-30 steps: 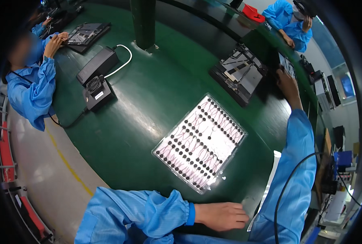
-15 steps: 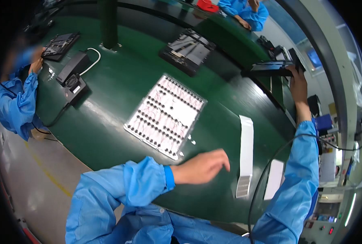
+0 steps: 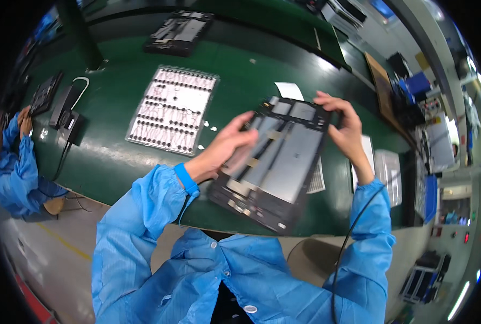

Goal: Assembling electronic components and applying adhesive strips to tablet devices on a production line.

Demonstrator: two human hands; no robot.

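Observation:
In front of me is an opened tablet (image 3: 292,162), tilted, its inner side with grey battery plates, dark ribbon cables and small boards facing up. My right hand (image 3: 348,127) grips its upper right corner, thumb on the near side of the edge. My left hand (image 3: 224,146) is at its left edge, fingers and thumb reaching over the rim; motion blurs it a little. To the left lies a clear tray (image 3: 167,108) with rows of small round black parts on thin wires. White paper strips (image 3: 289,90) are partly hidden beneath the tablet.
Another opened tablet (image 3: 180,33) lies at the back of the green table (image 3: 240,81). A black device with a white cable (image 3: 67,113) stands at the left, near a co-worker's hands (image 3: 24,123). A clear plastic tray (image 3: 389,175) lies right of my right forearm, crossed by a dark cable.
My right hand has brought the tablet from the shelf at the far right to in front of me. My left hand, free before, has come to its left edge. The view has shifted right.

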